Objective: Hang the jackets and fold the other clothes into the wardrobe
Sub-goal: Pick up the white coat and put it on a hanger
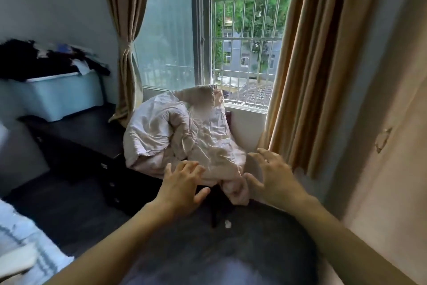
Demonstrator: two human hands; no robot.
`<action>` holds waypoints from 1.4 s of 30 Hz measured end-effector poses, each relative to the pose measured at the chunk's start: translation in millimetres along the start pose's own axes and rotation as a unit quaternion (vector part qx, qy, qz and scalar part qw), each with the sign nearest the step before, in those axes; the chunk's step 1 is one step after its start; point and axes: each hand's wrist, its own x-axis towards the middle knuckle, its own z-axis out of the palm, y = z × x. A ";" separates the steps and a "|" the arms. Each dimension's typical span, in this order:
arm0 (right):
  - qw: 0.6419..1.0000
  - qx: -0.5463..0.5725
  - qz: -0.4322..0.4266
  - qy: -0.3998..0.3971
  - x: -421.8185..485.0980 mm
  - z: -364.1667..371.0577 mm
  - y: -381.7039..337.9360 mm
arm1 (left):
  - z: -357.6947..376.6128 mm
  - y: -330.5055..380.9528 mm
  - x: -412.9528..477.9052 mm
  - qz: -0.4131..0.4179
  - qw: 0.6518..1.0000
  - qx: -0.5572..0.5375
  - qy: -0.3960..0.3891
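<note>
Both hands were out in front, empty. The left hand [182,183] was spread, fingers straight and apart, with its fingertips over the lower near edge of the pale bundle [180,137]; contact could not be told. The right hand [273,175] was spread wide too, fingers lightly hooked, gripping nothing, thumb just beside the bundle's hanging tail.

The bundle lay heaped at the window end of a dark surface [217,194], against the wall under the window [242,30] and just beside the dark cabinet [76,127]. One lobe stood up toward the sill. A twisted tail hung over the near edge, between the two hands. Jacket or quilt was not clear: no collar, sleeve or zip was seen.

Handling, as judged: a thin creased shell over puffed filling, so soft, bulky, light for its size and without stiffness. It would likely sag and spill from a single pinch. The shell looked smooth, possibly slippery. Not fragile. The best hold seemed a two-handed scoop from under the near edge, one hand on each side of the tail, taking a fistful of filling rather than shell alone. It could then be shaken out to find shoulders or corners.

More dark clothes [34,58] lay piled on a pale blue storage box [62,97] at the cabinet's far left end, well apart from the hands.
</note>
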 end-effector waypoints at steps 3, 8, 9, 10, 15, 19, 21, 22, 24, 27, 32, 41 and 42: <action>0.999 0.015 -0.045 -0.022 61.4 26.0 2.7 | 14.9 -27.8 32.2 -0.042 0.999 0.001 0.004; 0.994 -0.002 -0.102 -0.049 168.8 86.8 -3.8 | 52.0 -94.9 100.6 -0.092 0.996 0.004 0.006; 0.993 -0.005 -0.108 -0.051 188.6 97.7 -6.6 | 60.0 -109.7 113.6 -0.100 0.995 0.003 0.008; 0.992 -0.009 -0.118 -0.054 211.1 108.8 -10.3 | 67.9 -126.2 127.2 -0.110 0.994 -0.002 0.013; 0.983 -0.002 -0.171 -0.072 316.1 140.0 -39.7 | 78.6 -199.9 176.3 -0.158 0.987 0.005 0.017; 0.970 0.028 -0.231 -0.077 388.2 173.3 -92.3 | 75.9 -261.6 176.1 -0.226 0.973 0.026 0.020; 0.960 0.064 -0.255 -0.101 412.2 196.5 -128.5 | 76.2 -291.3 166.9 -0.268 0.962 0.042 0.006; 0.953 0.082 -0.270 -0.113 422.5 209.8 -146.4 | 76.9 -306.1 161.9 -0.290 0.956 0.053 -0.001; 0.938 0.098 -0.302 -0.136 443.8 235.9 -180.7 | 77.9 -333.5 152.6 -0.333 0.940 0.070 -0.011; 0.910 0.106 -0.368 -0.156 478.2 273.9 -223.7 | 82.5 -367.7 139.0 -0.404 0.911 0.080 -0.018; 0.861 0.131 -0.448 -0.201 540.1 322.2 -286.4 | 88.1 -415.7 136.3 -0.501 0.859 0.100 -0.038; 0.759 0.166 -0.572 -0.263 585.1 368.0 -413.9 | 70.4 -458.5 109.8 -0.628 0.764 0.131 -0.071; 0.747 0.166 -0.584 -0.273 580.9 373.2 -426.4 | 68.6 -461.1 100.3 -0.644 0.750 0.131 -0.068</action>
